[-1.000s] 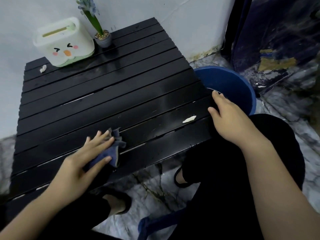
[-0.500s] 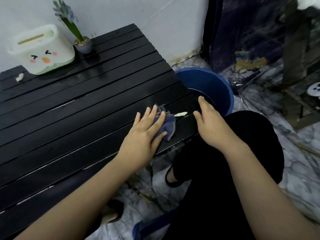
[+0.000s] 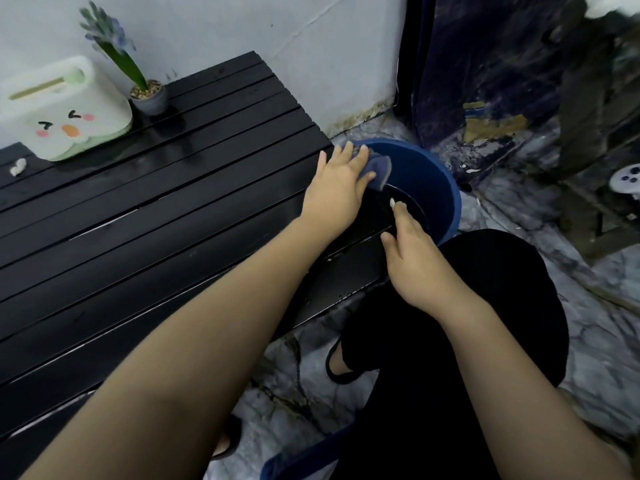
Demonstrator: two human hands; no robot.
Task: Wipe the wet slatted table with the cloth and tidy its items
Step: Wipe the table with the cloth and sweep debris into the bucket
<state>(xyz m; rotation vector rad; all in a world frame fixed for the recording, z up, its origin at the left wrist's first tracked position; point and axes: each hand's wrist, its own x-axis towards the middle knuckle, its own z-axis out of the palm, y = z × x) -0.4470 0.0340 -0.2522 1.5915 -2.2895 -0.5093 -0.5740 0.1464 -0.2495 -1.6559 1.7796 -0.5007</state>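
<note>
The black slatted table (image 3: 145,216) glistens with water. My left hand (image 3: 337,183) presses a blue-grey cloth (image 3: 379,168) flat at the table's right edge, the cloth hanging partly over the blue bucket (image 3: 443,188). My right hand (image 3: 414,261) rests on the table's near right corner, fingers apart, with a small white scrap (image 3: 393,202) just off its fingertip at the edge above the bucket. A second white scrap (image 3: 17,166) lies at the far left of the table.
A white tissue box with a duck face (image 3: 65,109) and a small potted plant (image 3: 149,97) stand at the back by the wall. The bucket holds dark water. My knee in black (image 3: 485,306) is below the table's corner. The floor is marble tile.
My left hand swept the cloth from the near left of the table across to the right edge, pushing the white scrap toward the bucket. My right hand stayed at the corner.
</note>
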